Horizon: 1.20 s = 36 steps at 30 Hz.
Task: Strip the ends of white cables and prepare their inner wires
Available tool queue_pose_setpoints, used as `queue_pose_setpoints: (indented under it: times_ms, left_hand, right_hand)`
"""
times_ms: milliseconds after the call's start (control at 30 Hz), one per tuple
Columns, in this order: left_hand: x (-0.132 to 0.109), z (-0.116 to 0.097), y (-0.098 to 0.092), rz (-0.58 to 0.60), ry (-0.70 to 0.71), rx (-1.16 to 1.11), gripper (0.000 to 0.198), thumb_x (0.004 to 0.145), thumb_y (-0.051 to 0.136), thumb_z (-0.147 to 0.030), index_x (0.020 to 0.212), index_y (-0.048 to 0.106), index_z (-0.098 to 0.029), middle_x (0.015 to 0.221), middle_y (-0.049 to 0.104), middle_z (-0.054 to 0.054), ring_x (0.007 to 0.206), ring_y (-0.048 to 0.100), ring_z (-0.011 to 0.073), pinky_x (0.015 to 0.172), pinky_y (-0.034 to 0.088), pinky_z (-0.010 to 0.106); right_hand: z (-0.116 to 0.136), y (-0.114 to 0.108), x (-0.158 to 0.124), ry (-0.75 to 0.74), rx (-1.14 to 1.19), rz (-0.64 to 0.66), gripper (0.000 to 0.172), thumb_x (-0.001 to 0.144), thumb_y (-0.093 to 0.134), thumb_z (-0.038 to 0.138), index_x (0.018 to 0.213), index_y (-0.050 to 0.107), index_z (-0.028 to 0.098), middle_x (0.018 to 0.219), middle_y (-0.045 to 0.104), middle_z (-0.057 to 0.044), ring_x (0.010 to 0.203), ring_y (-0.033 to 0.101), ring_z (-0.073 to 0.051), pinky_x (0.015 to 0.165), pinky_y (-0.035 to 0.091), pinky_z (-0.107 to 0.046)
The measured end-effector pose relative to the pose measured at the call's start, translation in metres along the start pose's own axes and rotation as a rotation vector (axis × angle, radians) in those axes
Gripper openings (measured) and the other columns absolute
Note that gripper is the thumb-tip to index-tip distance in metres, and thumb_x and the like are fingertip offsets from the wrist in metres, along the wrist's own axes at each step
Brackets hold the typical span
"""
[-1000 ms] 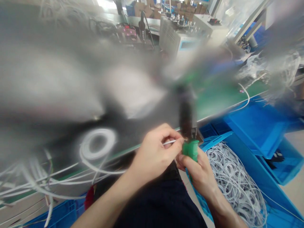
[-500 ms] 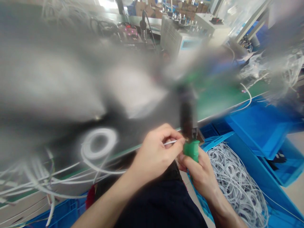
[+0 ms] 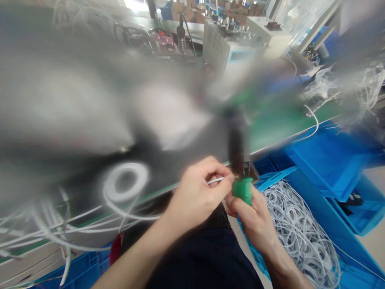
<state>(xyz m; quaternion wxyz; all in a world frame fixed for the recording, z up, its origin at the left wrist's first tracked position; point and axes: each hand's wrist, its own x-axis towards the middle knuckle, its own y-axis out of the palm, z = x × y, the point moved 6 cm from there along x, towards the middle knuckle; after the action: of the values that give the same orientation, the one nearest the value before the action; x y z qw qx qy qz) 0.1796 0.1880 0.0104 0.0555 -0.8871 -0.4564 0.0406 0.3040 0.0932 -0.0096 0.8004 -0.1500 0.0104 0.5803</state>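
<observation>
My left hand [image 3: 202,192] is closed in a pinch around a thin white cable [image 3: 215,180], whose end reaches a green-covered part [image 3: 243,191]. My right hand [image 3: 251,212] is closed with its thumb and fingers against that green part, just to the right of my left fingertips. Directly above the green part stands a dark, blurred upright piece [image 3: 236,148] with a metal fitting at its lower end; its kind cannot be made out. A coil of white cable [image 3: 124,182] lies on the bench left of my hands.
Right of my lap, a blue bin [image 3: 319,216] holds a heap of coiled white cables [image 3: 296,224]. More blue bins [image 3: 327,156] stand behind it. Loose white cables [image 3: 72,237] hang over the bench edge at left. A grey box-shaped device [image 3: 222,46] stands at the back.
Almost nothing differs. Both hands keep their place and grip at the green part, and the cable stays between my left fingers.
</observation>
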Motion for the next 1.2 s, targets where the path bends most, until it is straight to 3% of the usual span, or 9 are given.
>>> queue_pose_setpoints:
  times_ms: [700,933,1067,1200]
  left_hand:
    - [0.000,0.003,0.001,-0.011,0.019,0.028,0.014,0.096,0.070,-0.016,0.087,0.079,-0.019,0.091,0.072,0.000,0.079,0.067,0.0139,0.071,0.050,0.026]
    - [0.002,0.006,0.002,-0.005,0.014,0.040,0.013,0.098,0.071,-0.019,0.088,0.080,-0.019,0.092,0.072,0.000,0.080,0.067,0.0144,0.072,0.050,0.027]
    - [-0.001,0.006,-0.003,-0.023,0.004,0.014,0.015,0.099,0.071,-0.021,0.087,0.079,-0.019,0.086,0.070,-0.001,0.076,0.064,0.0131,0.069,0.047,0.026]
    - [-0.008,0.010,-0.012,-0.076,-0.030,-0.033,0.015,0.099,0.072,-0.023,0.087,0.079,-0.018,0.082,0.068,-0.001,0.073,0.061,0.0123,0.067,0.045,0.025]
  right_hand:
    - [0.003,0.001,0.002,-0.038,-0.013,-0.032,0.013,0.093,0.059,0.030,0.085,0.052,0.023,0.069,0.048,0.006,0.060,0.043,-0.013,0.052,0.037,-0.027]
    - [-0.011,0.002,0.002,-0.026,-0.036,-0.024,0.012,0.097,0.061,0.032,0.094,0.059,0.021,0.064,0.052,0.006,0.055,0.047,-0.014,0.052,0.040,-0.027]
    - [-0.036,-0.019,0.010,0.025,-0.152,-0.151,0.026,0.100,0.059,0.044,0.110,0.063,0.021,0.079,0.065,0.002,0.060,0.057,-0.016,0.056,0.049,-0.029]
    - [-0.061,-0.064,0.020,0.025,-0.360,-0.372,0.056,0.092,0.070,0.055,0.134,0.060,0.018,0.112,0.071,-0.010,0.097,0.068,-0.029,0.090,0.056,-0.044]
